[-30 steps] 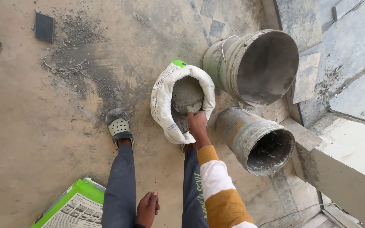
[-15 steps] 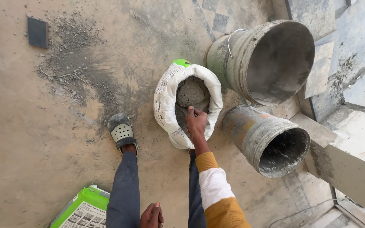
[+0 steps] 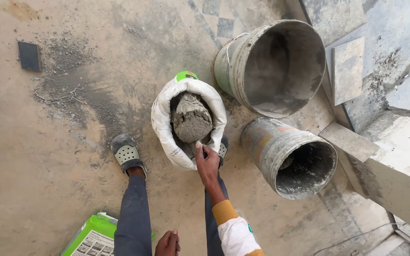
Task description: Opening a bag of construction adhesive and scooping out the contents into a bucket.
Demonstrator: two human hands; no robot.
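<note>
You stood on a building site, in a room being tiled or plastered. The bare floor (image 3: 48,166) was dusty, with a patch of spilled grey powder (image 3: 72,90) and loose tile pieces (image 3: 28,55) lying on it. Two mortar-caked buckets (image 3: 276,66) (image 3: 290,156) stood beside an open white sack (image 3: 167,123) of grey cement. A green-and-white bag (image 3: 93,237) lay by your feet, and unfinished tiling (image 3: 385,57) ran along the right.
</note>
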